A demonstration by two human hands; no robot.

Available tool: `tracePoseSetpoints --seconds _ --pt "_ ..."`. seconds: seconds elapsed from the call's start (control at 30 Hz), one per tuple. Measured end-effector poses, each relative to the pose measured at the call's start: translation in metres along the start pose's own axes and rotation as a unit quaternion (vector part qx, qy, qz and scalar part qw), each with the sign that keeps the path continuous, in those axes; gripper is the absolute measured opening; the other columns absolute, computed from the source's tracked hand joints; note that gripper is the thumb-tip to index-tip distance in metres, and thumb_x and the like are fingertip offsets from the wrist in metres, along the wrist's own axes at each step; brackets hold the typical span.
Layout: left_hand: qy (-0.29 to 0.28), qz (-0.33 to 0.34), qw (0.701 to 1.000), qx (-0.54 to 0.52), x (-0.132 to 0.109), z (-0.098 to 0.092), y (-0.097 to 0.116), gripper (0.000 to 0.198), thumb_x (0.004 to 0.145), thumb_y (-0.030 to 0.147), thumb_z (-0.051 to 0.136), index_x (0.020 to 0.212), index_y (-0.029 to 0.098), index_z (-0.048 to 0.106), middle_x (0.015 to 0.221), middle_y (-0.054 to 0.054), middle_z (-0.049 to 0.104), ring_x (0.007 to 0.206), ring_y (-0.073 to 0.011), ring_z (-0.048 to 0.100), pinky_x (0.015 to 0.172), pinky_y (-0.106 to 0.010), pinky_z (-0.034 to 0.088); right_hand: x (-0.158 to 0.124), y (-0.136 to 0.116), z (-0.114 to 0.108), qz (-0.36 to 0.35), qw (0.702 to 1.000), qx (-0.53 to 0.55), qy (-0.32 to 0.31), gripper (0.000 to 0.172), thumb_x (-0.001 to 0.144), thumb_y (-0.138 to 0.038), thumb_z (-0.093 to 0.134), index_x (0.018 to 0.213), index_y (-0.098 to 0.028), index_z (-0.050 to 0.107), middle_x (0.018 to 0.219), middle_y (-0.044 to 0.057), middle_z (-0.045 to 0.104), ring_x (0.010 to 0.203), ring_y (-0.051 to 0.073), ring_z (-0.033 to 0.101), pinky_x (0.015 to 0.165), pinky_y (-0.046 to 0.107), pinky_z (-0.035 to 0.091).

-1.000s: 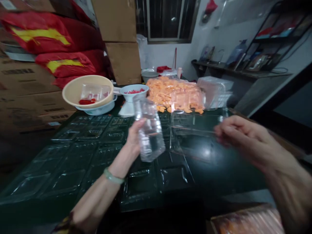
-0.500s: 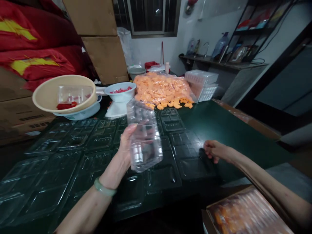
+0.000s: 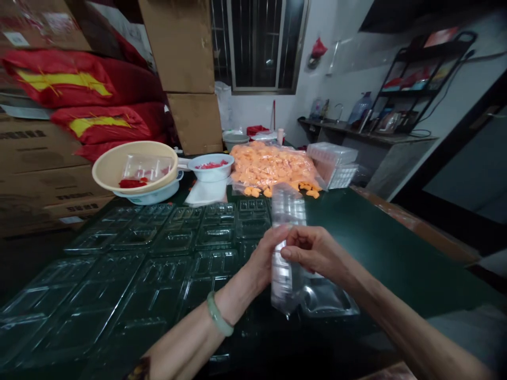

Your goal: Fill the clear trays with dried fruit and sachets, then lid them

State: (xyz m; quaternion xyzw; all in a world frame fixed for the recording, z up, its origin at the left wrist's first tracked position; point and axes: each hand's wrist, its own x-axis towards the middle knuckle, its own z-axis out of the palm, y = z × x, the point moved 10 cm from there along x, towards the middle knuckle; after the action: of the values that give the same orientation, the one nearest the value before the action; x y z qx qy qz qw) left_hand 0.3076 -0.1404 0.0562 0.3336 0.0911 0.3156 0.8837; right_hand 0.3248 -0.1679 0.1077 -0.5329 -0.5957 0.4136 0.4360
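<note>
A stack of clear plastic trays (image 3: 282, 285) is held up on edge in front of me. My left hand (image 3: 266, 253), with a pale green bangle at the wrist, grips the stack from its left side. Against its right side, my right hand (image 3: 311, 250) has thumb and fingers pinched together at the edge; whether a single tray is between them is hard to make out. Beneath the hands a clear tray (image 3: 328, 302) lies on the dark green table (image 3: 380, 253). Rows of similar open trays (image 3: 170, 274) cover the table to the left.
Beyond the trays sits a clear bag of orange pieces (image 3: 273, 164), some spilling out. Left of it are a white bowl of red pieces (image 3: 209, 166) and a cream basin (image 3: 106, 169). Stacked clear trays (image 3: 332, 161) stand at the back right. Cartons (image 3: 194, 119) rise behind.
My left hand has moved right and turned the stack more on edge. My right hand has come in from the table to the stack. The view has tilted up and shifted left.
</note>
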Motion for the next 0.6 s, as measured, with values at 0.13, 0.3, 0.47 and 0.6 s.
tracePoseSetpoints --seconds 0.13,0.3,0.47,0.6 --pt "-0.011 -0.038 0.999 0.027 -0.005 -0.002 -0.007 0.046 0.064 0.055 0.065 0.072 0.009 0.066 0.059 -0.009 0.064 0.051 -0.0192 0.059 0.052 -0.029 0.046 0.009 0.022 0.006 0.026 0.995 0.082 -0.057 0.037 0.072 -0.047 0.064 0.061 -0.016 0.046 0.042 -0.008 0.039 0.035 0.003 0.030 0.036 0.017 0.019" --pt "-0.013 -0.033 0.997 0.074 -0.003 0.000 -0.005 0.059 0.061 0.066 0.060 0.070 0.008 0.064 0.054 -0.011 0.062 0.052 -0.0208 0.060 0.053 -0.031 0.047 0.009 0.036 0.000 0.028 0.988 0.135 -0.076 0.037 0.072 -0.047 0.063 0.061 -0.017 0.046 0.044 -0.008 0.041 0.035 0.004 0.032 0.035 0.018 0.021" --pt "0.027 0.007 0.987 0.158 0.008 0.002 0.007 0.039 0.064 0.040 0.071 0.089 0.013 0.058 0.062 -0.003 0.060 0.051 -0.0161 0.057 0.048 -0.026 0.044 -0.004 0.010 -0.019 -0.027 0.997 -0.008 0.065 0.020 0.082 -0.033 0.052 0.071 -0.017 0.047 0.056 -0.004 0.046 0.048 0.007 0.040 0.044 0.019 0.031" --pt "0.041 0.039 0.985 0.165 0.022 0.001 0.024 0.045 0.060 0.022 0.074 0.100 0.016 0.056 0.071 -0.001 0.060 0.058 -0.0123 0.056 0.054 -0.023 0.044 -0.024 -0.017 -0.043 -0.092 0.976 -0.086 0.179 0.015 0.087 -0.028 0.042 0.076 -0.018 0.047 0.068 0.000 0.051 0.056 0.009 0.043 0.049 0.021 0.035"
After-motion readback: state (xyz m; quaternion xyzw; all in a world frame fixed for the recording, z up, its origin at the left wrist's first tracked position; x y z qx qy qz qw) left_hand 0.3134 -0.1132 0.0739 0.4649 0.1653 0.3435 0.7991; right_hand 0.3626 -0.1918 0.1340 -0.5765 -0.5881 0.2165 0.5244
